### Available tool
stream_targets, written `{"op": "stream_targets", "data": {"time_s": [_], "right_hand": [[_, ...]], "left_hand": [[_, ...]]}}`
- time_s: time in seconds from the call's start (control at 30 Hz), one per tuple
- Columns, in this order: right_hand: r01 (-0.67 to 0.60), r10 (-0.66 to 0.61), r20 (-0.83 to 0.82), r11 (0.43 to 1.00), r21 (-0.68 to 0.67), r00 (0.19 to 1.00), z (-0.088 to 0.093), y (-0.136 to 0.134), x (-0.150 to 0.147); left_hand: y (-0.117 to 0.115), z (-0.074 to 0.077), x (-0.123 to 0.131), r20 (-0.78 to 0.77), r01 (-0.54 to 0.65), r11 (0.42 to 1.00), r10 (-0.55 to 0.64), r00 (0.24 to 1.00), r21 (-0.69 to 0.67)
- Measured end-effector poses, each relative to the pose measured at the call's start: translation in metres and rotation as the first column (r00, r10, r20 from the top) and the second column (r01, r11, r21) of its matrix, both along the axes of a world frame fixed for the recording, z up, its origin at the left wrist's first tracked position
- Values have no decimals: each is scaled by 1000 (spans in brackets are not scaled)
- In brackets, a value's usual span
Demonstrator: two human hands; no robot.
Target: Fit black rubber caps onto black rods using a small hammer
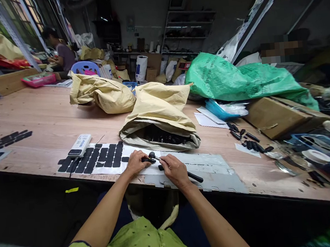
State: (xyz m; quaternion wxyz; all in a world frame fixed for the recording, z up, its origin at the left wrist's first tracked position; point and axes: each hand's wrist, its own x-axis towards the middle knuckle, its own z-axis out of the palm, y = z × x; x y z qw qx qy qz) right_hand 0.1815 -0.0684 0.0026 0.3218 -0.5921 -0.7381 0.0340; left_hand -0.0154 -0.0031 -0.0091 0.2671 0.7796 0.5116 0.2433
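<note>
My left hand (137,162) rests at the front of the bench, fingers closed on a small black part (148,161). In my right hand (175,171) is a hammer-like tool (196,177) with a black handle, a thin metal shaft and a rounded dark head. That head sits right beside the black part, and I cannot tell whether they touch. Another dark piece (161,168) shows at the edge of my right fingers, mostly hidden. Both hands are over a grey-white board (211,163). Just behind them lies a yellow sack (160,105), its mouth towards me, with black pieces inside.
To the left, rows of black flat pieces (110,158) lie on white paper beside a white device (80,144). A second sack (102,92) stands behind. Loose black parts (252,145), a cardboard box (284,116) and a green sack (230,78) are at right. A person (64,55) sits far left.
</note>
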Motion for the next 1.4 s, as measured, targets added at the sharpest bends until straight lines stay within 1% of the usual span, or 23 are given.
{"op": "stream_targets", "data": {"time_s": [0.1, 0.23, 0.3, 0.37, 0.47, 0.57, 0.7, 0.8, 0.87, 1.03, 1.13, 1.2, 1.23, 1.3, 1.37, 1.4], "right_hand": [[34, -33, -62, 999, 26, 998, 2, 0, 4], [29, -30, -20, 1000, -11, 999, -1, -4, 10], [51, -51, -20, 998, -33, 998, -3, -4, 13], [82, -84, -54, 996, -38, 995, -4, -1, 16], [108, -110, -82, 994, -25, 991, -5, 12, 21], [121, -122, -23, 992, -30, 992, -10, 29, 27], [114, -111, 88, 993, -29, 990, -23, 43, 29], [138, -137, 121, 990, 0, 983, -31, 44, 27], [163, -164, 135, 987, 17, 977, -33, 43, 25], [170, -170, 169, 985, 13, 971, -32, 42, 22], [182, -181, 177, 983, 11, 967, -31, 42, 22], [184, -183, 174, 983, 10, 968, -30, 42, 22], [184, -183, 173, 983, 9, 968, -30, 42, 22], [183, -182, 174, 983, 11, 968, -30, 42, 21], [187, -186, 177, 982, 12, 966, -30, 42, 21], [189, -188, 177, 982, 12, 966, -30, 42, 20]], "left_hand": [[-1, 0, 0, 11, -6, 1000, 6, 1000, 13], [-1, 0, 0, 2, -5, 1000, 5, 1000, 11], [-1, 0, 1, -1, -6, 1000, 6, 1000, 14], [-1, 0, 1, -3, -8, 1000, 8, 1000, 24], [-1, 0, 1, -12, -7, 999, 7, 1000, 42], [-2, 0, 1, -29, 6, 999, -5, 1000, 40], [-2, 1, 0, -49, 11, 999, -9, 999, 34], [-3, 2, 1, -50, 12, 999, -10, 999, 36], [-4, 2, 1, -52, 15, 999, -14, 999, 31], [-1, 1, 0, -66, 24, 999, -22, 998, 34], [-4, 6, -1, -65, 34, 998, -31, 997, 49], [-15, 14, 0, -32, 72, 993, -69, 997, 89], [-25, 19, 1, -1, 112, 987, -113, 994, 115], [-53, 27, 4, 69, 236, 961, -248, 966, 144], [-86, 28, 7, 121, 385, 918, -395, 911, 94], [-102, 24, 8, 131, 449, 893, -450, 883, 36]]}}
